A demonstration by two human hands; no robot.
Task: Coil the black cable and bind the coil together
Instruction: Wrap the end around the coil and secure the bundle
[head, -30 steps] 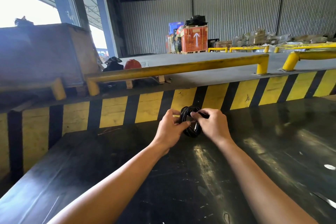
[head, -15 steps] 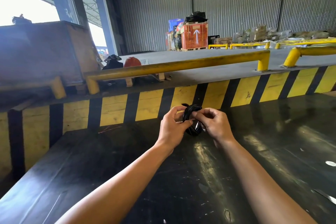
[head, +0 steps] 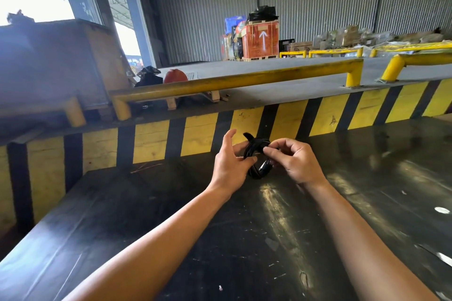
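The black cable [head: 254, 170] is wound into a small coil, held upright just above the black table between both hands. A black strap end [head: 247, 136] sticks up from the coil's top. My left hand [head: 228, 166] holds the coil's left side with the thumb pressed on it and the other fingers spread upward. From the right, my right hand [head: 294, 162] pinches the strap at the coil's top between thumb and forefinger. The coil's lower right part is hidden behind my right fingers.
The black table top [head: 244, 252] is scuffed and glossy. A yellow-and-black striped wall [head: 288, 122] stands right behind the hands, with a yellow rail [head: 234, 82] above it. A wooden crate [head: 61, 63] stands at far left, and pallets with boxes far back.
The coil has stayed between both hands while the view shifted slightly. My left fingers have opened upward, and my right fingers have moved over the coil's top onto the strap.
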